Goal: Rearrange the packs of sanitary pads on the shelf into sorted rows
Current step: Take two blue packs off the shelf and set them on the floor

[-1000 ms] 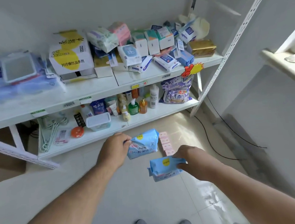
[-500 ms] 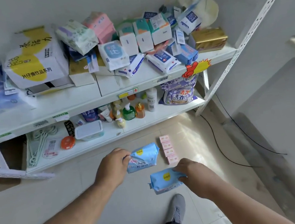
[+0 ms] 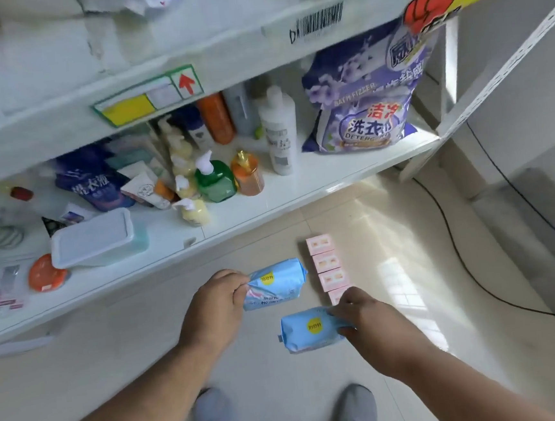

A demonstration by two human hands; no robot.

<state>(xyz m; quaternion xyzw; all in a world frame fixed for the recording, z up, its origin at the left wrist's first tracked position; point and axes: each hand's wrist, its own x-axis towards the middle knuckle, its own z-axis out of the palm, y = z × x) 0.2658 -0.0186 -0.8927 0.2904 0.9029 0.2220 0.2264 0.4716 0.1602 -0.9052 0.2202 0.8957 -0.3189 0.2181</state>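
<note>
Item: two blue packs, each with a yellow round label, both in hand low over the floor tiles.

Upper blue pack [image 3: 274, 284] — the left hand [image 3: 215, 306] is gripping it by its crimped left end, fingers curled round the wrapper; it is lying just beside the row of pink packs [image 3: 328, 268] on the floor.

Lower blue pack [image 3: 308, 329] — the right hand [image 3: 362, 318] is pinching its right end between thumb and fingers, knuckles partly covering the nearest pink pack.

Step in hand, as judged: laying the blue packs down as a second row alongside the pink one. Doing it well is likely meaning labels facing up, long edges parallel, ends level with the pink row and no overlap.

Pose: both forearms are reaching forward and down, wrists bent inward, hands close together.

Lower shelf [image 3: 269, 204] — carrying bottles and a purple detergent bag [image 3: 365, 102].
</note>
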